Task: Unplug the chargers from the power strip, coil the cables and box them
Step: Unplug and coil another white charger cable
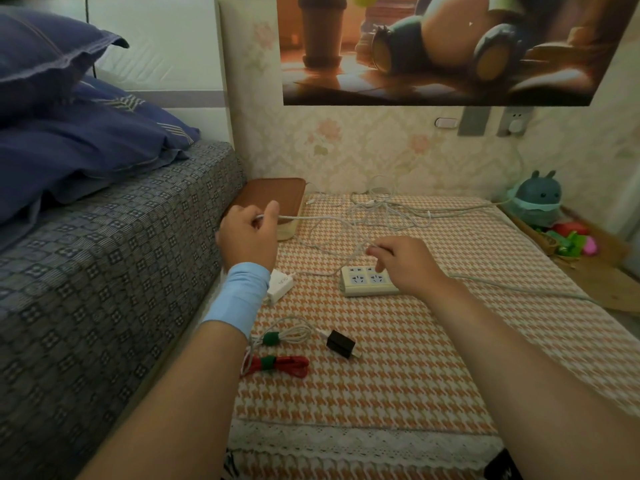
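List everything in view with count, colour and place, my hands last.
power strip: one, cream, mid-table
white charger: one, white, left of the strip
black charger: one, black, nearer table edge
white coiled cable: one, white, green tie, near left
red coiled cable: one, red, green tie, just nearer
loose cables: tangle, white, far middle; count unclear
box: one, brown lid, far left by the bed
plush toy: one, teal, right by the wall
pillows: two, dark blue, on the bed
left hand: one, grips a loose cable by the box
right hand: one, pinches a loose cable over the strip
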